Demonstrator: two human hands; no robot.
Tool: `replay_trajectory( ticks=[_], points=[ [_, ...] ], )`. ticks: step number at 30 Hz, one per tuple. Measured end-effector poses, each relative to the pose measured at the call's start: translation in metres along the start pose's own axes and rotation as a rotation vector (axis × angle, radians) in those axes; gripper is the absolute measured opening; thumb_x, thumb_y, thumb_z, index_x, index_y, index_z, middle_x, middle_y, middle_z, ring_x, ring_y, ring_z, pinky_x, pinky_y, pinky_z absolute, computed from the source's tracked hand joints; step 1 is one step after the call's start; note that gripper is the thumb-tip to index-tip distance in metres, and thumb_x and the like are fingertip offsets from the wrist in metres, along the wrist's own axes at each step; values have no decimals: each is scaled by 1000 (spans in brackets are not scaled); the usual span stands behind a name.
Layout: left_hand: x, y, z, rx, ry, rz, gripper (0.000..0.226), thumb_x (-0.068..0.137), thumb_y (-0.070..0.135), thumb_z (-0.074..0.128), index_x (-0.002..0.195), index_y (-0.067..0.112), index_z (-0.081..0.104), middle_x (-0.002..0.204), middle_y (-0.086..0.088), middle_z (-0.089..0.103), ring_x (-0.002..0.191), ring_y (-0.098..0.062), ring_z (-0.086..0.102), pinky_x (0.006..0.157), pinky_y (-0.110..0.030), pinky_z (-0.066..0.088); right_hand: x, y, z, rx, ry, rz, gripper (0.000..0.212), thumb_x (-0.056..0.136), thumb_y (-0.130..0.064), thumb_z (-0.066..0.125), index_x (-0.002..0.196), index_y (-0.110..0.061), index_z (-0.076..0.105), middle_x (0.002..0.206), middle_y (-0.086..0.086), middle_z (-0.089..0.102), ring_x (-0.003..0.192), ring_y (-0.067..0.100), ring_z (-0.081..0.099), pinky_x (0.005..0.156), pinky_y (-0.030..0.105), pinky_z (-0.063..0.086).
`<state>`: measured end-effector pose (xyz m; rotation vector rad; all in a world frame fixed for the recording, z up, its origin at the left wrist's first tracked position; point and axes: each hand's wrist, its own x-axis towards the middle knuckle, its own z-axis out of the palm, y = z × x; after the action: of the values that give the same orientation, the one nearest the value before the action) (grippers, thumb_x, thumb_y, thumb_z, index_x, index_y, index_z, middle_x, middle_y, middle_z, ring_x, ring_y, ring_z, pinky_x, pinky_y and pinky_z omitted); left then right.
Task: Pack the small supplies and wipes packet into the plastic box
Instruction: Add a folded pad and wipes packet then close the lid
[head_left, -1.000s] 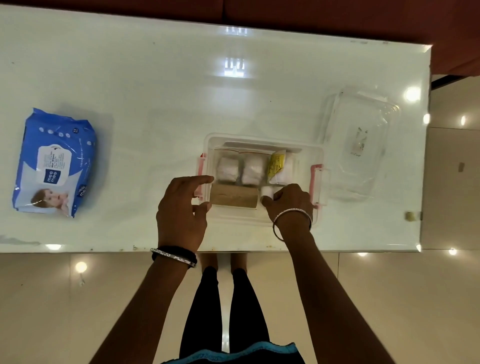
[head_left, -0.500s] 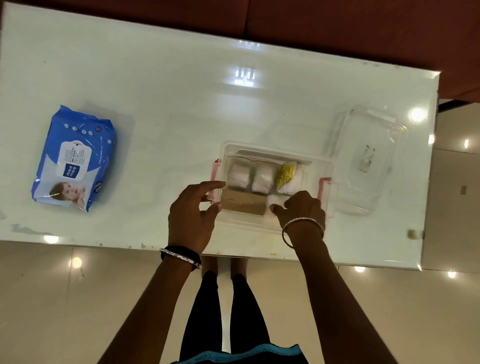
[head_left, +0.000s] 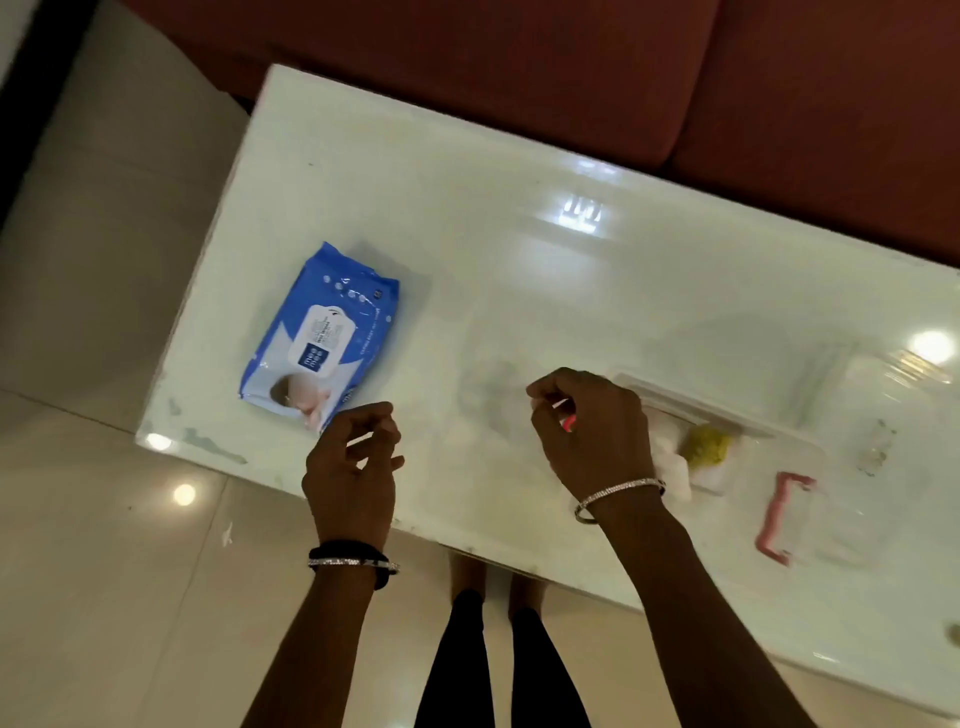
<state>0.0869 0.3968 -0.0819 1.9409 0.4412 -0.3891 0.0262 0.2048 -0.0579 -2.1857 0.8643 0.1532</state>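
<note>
The small supplies (head_left: 680, 460) look to be already in the plastic box (head_left: 727, 426), which sits on the white table (head_left: 519, 291) toward the right: I can make out white wrapped bundles and something yellow inside it, though the picture is smeared with motion and the box walls are clear, so I cannot say how many pieces there are or how they lie. A pink latch (head_left: 779, 514) shows on the box's right end. Further right lies what I take to be the clear lid (head_left: 883, 415), off the box.

The wipes packet (head_left: 322, 338), blue with a white flap label, lies flat on the left part of the table, well apart from the box. So by my reckoning the small things are packed and the packet is what is left, and perhaps the lid after that.

The left hand (head_left: 353, 462) hovers above the near table edge, just beside the packet's near corner, fingers loosely curled and holding nothing. The right hand (head_left: 592, 431) hangs over the left end of the box, fingers bent in; it hides that end, and I cannot tell whether it pinches anything.

The packet is bulky beside the box, so fitting it above the supplies may be tight.
</note>
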Motion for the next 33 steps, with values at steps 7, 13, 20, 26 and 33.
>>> replay_trajectory(
  ticks=[7, 13, 20, 26, 33],
  points=[
    [56, -13, -34, -4, 329, -228, 38, 81, 17, 76, 115, 11, 59, 109, -6, 62, 96, -28, 64, 91, -49, 54, 63, -55, 52, 26, -85, -117, 15, 83, -13, 62, 91, -18, 74, 88, -4, 75, 77, 16, 69, 78, 34, 57],
    [90, -27, -41, -193, 235, -531, 72, 75, 22, 82, 133, 9, 41, 129, -18, 55, 110, -31, 58, 95, -50, 51, 116, -86, 101, -8, -221, -135, 42, 88, -20, 66, 129, -14, 58, 121, 8, 64, 109, 24, 63, 95, 37, 52],
    [119, -39, -46, -338, 110, -584, 42, 83, 30, 74, 119, 15, 58, 117, -10, 66, 112, -31, 64, 71, -35, 55, 150, -98, 144, -46, -340, -66, 65, 92, -33, 62, 147, -8, 36, 144, 13, 50, 132, 31, 48, 112, 39, 38],
    [126, -42, -54, -296, 34, -531, 28, 79, 21, 77, 104, 17, 64, 94, -2, 69, 85, -13, 64, 66, -28, 54, 145, -86, 154, 84, -261, 78, 39, 90, -38, 65, 109, -5, 65, 105, 13, 69, 94, 27, 66, 74, 27, 48],
    [107, -42, -63, -457, -172, -513, 21, 84, 12, 70, 103, 21, 71, 95, 5, 79, 85, -8, 75, 65, -23, 59, 108, -56, 119, 436, -229, 287, 23, 81, -32, 77, 82, -15, 60, 91, 7, 69, 87, 30, 72, 66, 37, 64]
  ],
)
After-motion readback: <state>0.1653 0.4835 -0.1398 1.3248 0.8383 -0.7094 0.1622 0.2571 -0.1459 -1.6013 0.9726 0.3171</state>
